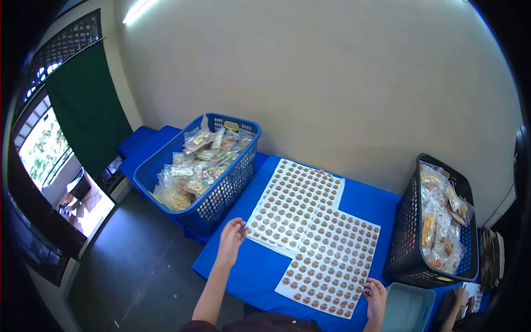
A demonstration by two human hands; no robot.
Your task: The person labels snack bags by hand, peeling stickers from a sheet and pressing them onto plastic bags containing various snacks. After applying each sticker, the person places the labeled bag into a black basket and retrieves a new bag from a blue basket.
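Two white sheets printed with rows of round brown stickers lie overlapping on the blue-covered table. The far sticker sheet (287,202) reaches back toward the wall, while the near sticker sheet (332,260) extends toward my body. My left hand (231,242) hovers beside the far sheet's left corner, fingers loosely bent and apart. At the near sheet's right edge is my right hand (376,297), its fingers partly spread and fingertips right at the paper. Neither hand shows anything gripped.
A blue basket (229,193) full of snack packets (191,174) stands left; a dark basket (406,238) of packets stands right. Beside my right hand is a grey-green tray (409,304). Another person's arm (456,307) shows at lower right. A doorway with a green curtain (83,105) is far left.
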